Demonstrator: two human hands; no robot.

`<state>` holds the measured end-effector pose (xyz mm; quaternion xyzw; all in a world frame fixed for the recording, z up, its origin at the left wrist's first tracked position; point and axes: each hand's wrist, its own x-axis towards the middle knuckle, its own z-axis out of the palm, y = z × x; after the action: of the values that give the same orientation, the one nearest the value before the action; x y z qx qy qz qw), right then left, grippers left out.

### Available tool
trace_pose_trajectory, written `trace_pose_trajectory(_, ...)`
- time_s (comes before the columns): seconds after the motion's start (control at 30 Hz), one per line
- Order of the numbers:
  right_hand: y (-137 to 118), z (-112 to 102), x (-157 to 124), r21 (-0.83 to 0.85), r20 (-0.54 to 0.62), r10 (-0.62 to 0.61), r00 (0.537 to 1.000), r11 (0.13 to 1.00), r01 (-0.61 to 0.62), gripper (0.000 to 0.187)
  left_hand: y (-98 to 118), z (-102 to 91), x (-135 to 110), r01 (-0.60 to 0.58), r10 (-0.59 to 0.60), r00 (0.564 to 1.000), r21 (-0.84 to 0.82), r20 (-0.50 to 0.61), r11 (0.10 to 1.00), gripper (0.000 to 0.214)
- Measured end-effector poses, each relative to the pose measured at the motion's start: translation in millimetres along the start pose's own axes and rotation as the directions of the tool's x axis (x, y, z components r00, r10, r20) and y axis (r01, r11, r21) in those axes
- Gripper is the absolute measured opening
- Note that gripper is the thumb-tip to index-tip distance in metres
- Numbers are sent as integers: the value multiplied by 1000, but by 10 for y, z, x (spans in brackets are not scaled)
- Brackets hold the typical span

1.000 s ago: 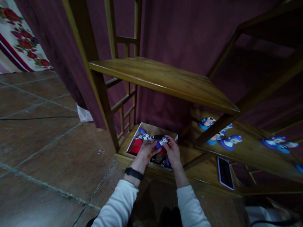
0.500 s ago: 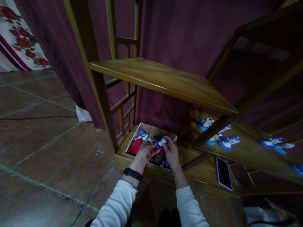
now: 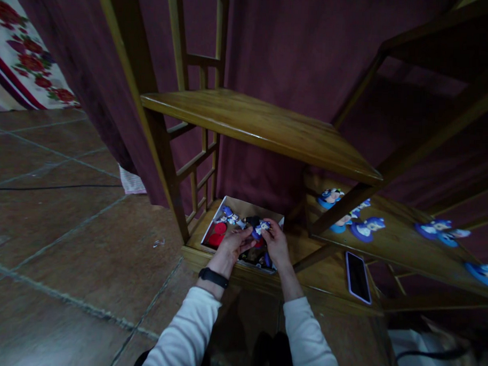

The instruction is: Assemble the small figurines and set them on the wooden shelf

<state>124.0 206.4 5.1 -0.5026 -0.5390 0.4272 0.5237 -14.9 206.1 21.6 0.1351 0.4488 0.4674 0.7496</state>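
Observation:
A small purple-and-white figurine (image 3: 261, 228) is held above an open cardboard box (image 3: 277, 219) on the low shelf. My right hand (image 3: 277, 244) pinches it from the right side. Against its left and lower side, my left hand (image 3: 236, 243) has its fingers curled, palm partly up, gripping it too. Inside the box lie another purple-haired figurine (image 3: 231, 216), red round pieces (image 3: 217, 239) and dark items partly covered by my hands.
Several figurines with blue or purple bases, one of them here (image 3: 368, 228), stand on the shelf at right. Below them lies a phone (image 3: 358, 278). A wooden shelf board (image 3: 254, 124) juts out above the box, and an upright post (image 3: 164, 164) rises at left.
The figurine has tilted slightly between my hands, which stay over the box. The whole view has shifted a little.

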Motion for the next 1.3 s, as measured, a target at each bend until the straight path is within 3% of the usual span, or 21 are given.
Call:
trace_pose_trajectory(0.37, 45, -21, 6, -30, 33, -4, 999, 1000, 5, 35, -18, 27, -25, -36, 36, 999, 15, -33, 999, 14)
trace_pose_trajectory(0.6, -36, -32, -57, -228, 25, -97, 995, 969, 100, 36, -5, 18, -34, 62, -62, 998, -6, -25, 998, 10)
trace_pose_trajectory(0.73, -78, -38, -76, -296, 52, -137, 989, 944, 146, 35, -41, -6, -7, 57, -57, 998, -25, -26, 998, 8)
trace_pose_trajectory(1.0, -32, -24, -62, -282, 20, -128, 992, 951, 128, 34, -118, 8, 13, -18, 15, 999, -90, -41, 996, 4)
trace_pose_trajectory(1.3, -51, -42, -80, -260, -22, -123, 992, 959, 113, 35, -282, 199, -114, -262, 250, 962, -116, -111, 958, 10)
